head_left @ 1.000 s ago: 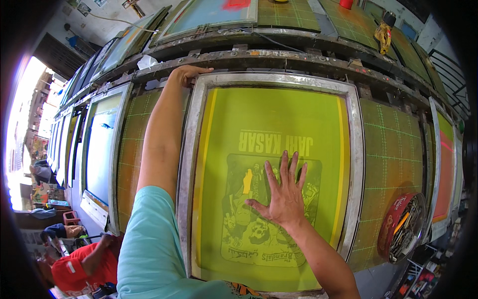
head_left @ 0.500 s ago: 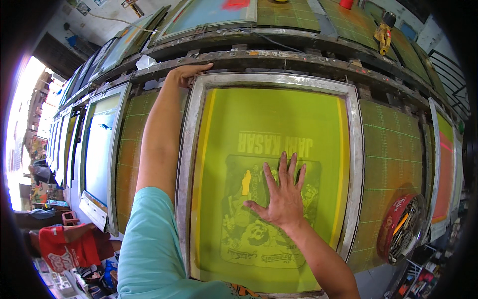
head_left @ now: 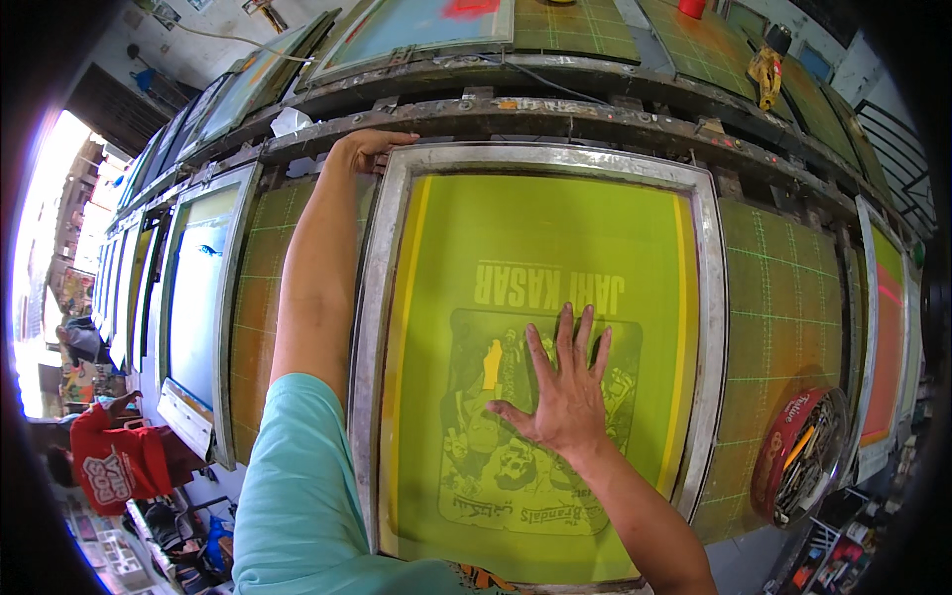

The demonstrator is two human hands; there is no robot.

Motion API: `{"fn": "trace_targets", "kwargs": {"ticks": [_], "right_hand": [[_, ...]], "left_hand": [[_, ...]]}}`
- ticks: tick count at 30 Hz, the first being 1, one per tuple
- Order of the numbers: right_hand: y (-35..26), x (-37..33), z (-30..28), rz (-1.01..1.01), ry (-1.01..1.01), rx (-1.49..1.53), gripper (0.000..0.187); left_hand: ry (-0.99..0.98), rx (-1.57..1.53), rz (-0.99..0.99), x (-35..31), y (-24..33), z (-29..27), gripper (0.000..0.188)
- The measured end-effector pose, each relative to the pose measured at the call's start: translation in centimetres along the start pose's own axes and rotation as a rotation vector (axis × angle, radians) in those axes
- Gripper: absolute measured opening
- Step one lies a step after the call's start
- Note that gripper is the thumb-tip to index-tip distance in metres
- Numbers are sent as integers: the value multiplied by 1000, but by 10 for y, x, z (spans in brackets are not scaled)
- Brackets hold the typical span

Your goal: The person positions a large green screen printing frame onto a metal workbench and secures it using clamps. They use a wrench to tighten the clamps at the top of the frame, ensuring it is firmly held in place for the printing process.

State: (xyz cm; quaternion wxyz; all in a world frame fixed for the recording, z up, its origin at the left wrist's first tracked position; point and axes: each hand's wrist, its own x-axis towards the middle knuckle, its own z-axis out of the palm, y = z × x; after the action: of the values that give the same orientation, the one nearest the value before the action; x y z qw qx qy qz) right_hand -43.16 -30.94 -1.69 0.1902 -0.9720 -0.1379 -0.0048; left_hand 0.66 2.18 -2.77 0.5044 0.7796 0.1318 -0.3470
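Observation:
A large silkscreen (head_left: 706,297) lies before me, its grey metal frame stretched with yellow-green mesh. Reversed lettering and a dark illustrated panel (head_left: 496,476) show on the mesh, with a small orange-yellow patch in the panel. Flat on the mesh, over the panel's upper right part, rests my right hand (head_left: 567,397), fingers spread and holding nothing. My left hand (head_left: 369,149) is at the frame's far left corner, by the dark rail (head_left: 555,121). One finger there stretches to the right along the far edge; the other fingers are partly hidden.
Right of the screen stands a round red tub (head_left: 798,456) full of pens and tools, on a gridded green board (head_left: 773,317). More framed screens (head_left: 203,288) line both sides. A yellow-and-black tool (head_left: 768,67) sits beyond the rail. A person in red (head_left: 119,456) is at the far left.
Both hands stay in place. The lettering and panel look sharper through the mesh now. At the far left, the person in red has shifted and turned, with an arm raised.

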Motion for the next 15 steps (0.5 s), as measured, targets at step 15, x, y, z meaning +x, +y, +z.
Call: {"fn": "trace_targets", "kwargs": {"ticks": [15], "right_hand": [[2, -1, 0, 6, 8, 9, 110]], "left_hand": [[63, 50, 34, -1, 2, 9, 46]]}}
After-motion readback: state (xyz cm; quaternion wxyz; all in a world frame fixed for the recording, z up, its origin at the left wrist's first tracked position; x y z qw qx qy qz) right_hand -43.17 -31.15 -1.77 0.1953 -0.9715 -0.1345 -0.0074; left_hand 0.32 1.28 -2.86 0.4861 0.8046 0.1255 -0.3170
